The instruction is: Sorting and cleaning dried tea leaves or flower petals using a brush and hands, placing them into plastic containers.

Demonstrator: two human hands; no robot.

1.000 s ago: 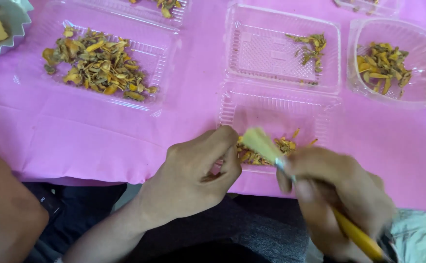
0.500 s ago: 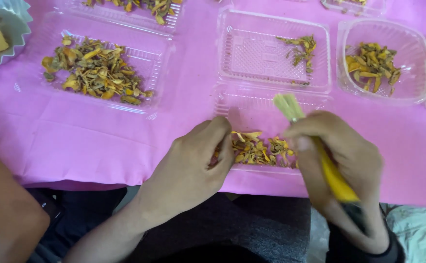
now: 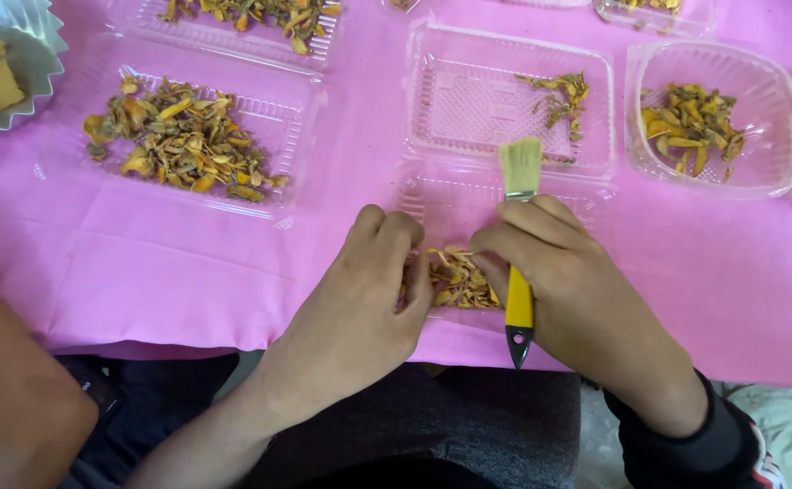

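Note:
My right hand (image 3: 566, 281) grips a small paintbrush (image 3: 520, 186) with a yellow handle and pale bristles; the bristles point away from me over an open clear plastic clamshell tray (image 3: 468, 195). My left hand (image 3: 367, 290) rests with curled fingers at the near half of that tray, touching a small heap of dried yellow-orange petals (image 3: 458, 279) that lies between the two hands. The far half of the tray holds a few dried pieces (image 3: 559, 98).
A pink cloth (image 3: 188, 263) covers the table. A clear tray of dried petals (image 3: 183, 140) lies at the left, another (image 3: 242, 18) behind it. A round clear container with orange pieces (image 3: 699, 122) sits at the right. A fluted white dish (image 3: 11, 68) stands far left.
The right hand has swung the brush from slanting over the near tray to pointing away, bristles up. Both hands have closed in around the petal heap.

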